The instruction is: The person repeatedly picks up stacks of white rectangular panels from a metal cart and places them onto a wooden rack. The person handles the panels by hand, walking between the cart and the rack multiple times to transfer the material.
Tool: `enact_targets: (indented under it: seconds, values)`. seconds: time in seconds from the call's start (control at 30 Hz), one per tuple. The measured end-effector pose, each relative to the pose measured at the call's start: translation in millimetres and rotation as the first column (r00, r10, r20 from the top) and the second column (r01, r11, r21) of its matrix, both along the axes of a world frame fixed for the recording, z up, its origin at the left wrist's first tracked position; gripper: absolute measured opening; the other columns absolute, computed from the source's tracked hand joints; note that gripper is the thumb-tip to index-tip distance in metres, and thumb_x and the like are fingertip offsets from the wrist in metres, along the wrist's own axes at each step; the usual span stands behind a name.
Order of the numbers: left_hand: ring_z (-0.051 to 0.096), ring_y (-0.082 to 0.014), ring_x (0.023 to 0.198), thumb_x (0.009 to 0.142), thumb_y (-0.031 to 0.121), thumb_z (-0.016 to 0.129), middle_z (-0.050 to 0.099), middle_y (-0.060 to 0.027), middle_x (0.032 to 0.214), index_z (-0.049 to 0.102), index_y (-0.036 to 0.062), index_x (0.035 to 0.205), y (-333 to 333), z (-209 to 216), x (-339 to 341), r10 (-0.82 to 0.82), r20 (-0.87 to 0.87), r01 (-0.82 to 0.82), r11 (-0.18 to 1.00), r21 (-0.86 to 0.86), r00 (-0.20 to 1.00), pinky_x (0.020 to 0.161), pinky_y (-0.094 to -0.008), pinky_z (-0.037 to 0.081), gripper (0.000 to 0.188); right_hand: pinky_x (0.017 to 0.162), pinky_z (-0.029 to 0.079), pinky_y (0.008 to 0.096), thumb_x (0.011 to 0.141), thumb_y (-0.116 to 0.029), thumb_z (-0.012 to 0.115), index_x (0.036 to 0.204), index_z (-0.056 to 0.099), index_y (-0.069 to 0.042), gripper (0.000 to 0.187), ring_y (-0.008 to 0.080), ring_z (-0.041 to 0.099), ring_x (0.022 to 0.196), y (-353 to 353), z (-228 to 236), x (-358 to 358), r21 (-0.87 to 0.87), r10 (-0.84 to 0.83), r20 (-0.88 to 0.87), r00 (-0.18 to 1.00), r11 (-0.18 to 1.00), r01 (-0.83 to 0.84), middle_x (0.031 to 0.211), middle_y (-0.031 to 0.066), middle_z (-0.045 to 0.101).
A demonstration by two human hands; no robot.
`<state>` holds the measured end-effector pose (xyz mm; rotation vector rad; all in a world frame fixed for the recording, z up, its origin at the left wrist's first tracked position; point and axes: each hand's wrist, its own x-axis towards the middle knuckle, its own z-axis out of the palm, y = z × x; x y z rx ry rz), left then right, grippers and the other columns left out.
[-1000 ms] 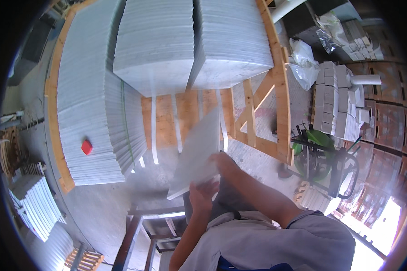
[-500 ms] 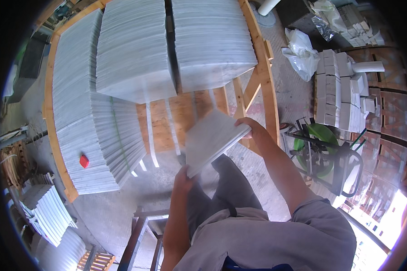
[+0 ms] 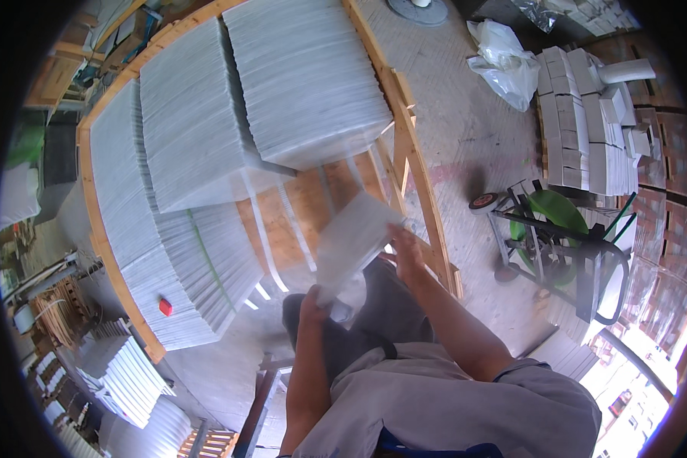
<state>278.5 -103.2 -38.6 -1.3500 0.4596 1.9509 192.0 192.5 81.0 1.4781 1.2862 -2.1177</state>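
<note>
Between my two hands is a whitish-grey stone tile (image 3: 356, 233), tilted and a little blurred. My left hand (image 3: 314, 307) grips its near left corner. My right hand (image 3: 408, 253) is closed on its right edge; some of those fingers are hidden. Whether more than one tile is held I cannot tell. Just beyond stands a wooden crate (image 3: 422, 202) with rows of similar tiles (image 3: 305, 84) on edge. In its left part, a leaning row (image 3: 198, 263) carries a green line, and a small red block (image 3: 166, 307) lies on top.
A metal frame (image 3: 258, 404) stands by my left forearm. To the right are a wheeled cart (image 3: 557, 244) with green parts, stacked white boxes (image 3: 576, 126) and a clear plastic bag (image 3: 507, 69). More slabs (image 3: 126, 378) stand at the lower left.
My view has turned, so the crate sits tilted and farther left. The tile stays in both hands and now shows its broad face more, its edge less. My right forearm has come nearer my body.
</note>
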Motion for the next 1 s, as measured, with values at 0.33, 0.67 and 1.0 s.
enact_targets:
  seconds: [0.33, 0.67, 1.0]
  values:
    - [0.059, -0.0264, 0.093, 0.088, 0.035, 0.039, 0.06, -0.0128, 0.103, 0.051, 0.0026, 0.112, -2.8, -58.4, 15.5, -0.411, -0.125, 0.393, 0.908, -0.145, 0.903, 0.081, -0.0382, 0.048, 0.041, 0.065, 0.049, 0.0381, 0.067, -0.026, 0.071, 0.108, 0.053, -0.005, 0.049, 0.0224, 0.056, 0.079, -5.6, -24.7, -17.2, 0.095, -0.066, 0.403, 0.913, 0.995, 0.03, 0.093, 0.009, 0.055]
    - [0.059, -0.0258, 0.094, 0.089, 0.033, 0.042, 0.059, -0.0142, 0.105, 0.05, -0.0002, 0.114, 2.4, -47.6, -43.4, -0.374, 0.098, 0.374, 0.927, 0.017, 0.922, 0.083, -0.0369, 0.047, 0.042, 0.049, 0.045, 0.0317, 0.069, -0.013, 0.061, 0.078, 0.062, -0.003, 0.014, 0.0166, 0.054, 0.061, -19.4, -30.9, -32.4, 0.2, -0.062, 0.235, 0.97, 0.98, 0.014, 0.071, 0.0064, 0.056]
    - [0.059, -0.0204, 0.088, 0.088, 0.03, 0.049, 0.059, -0.0113, 0.102, 0.05, -0.0024, 0.114, -7.4, -51.4, -98.8, -0.673, -0.079, 0.58, 0.686, -0.439, 0.736, 0.079, -0.0309, 0.046, 0.042, 0.055, 0.046, 0.0327, 0.067, -0.015, 0.061, 0.081, 0.061, -0.003, 0.018, 0.017, 0.055, 0.069, -10.0, -6.8, -36.4, 0.137, -0.22, 0.141, 0.965, 0.97, 0.202, 0.076, 0.0066, 0.057]
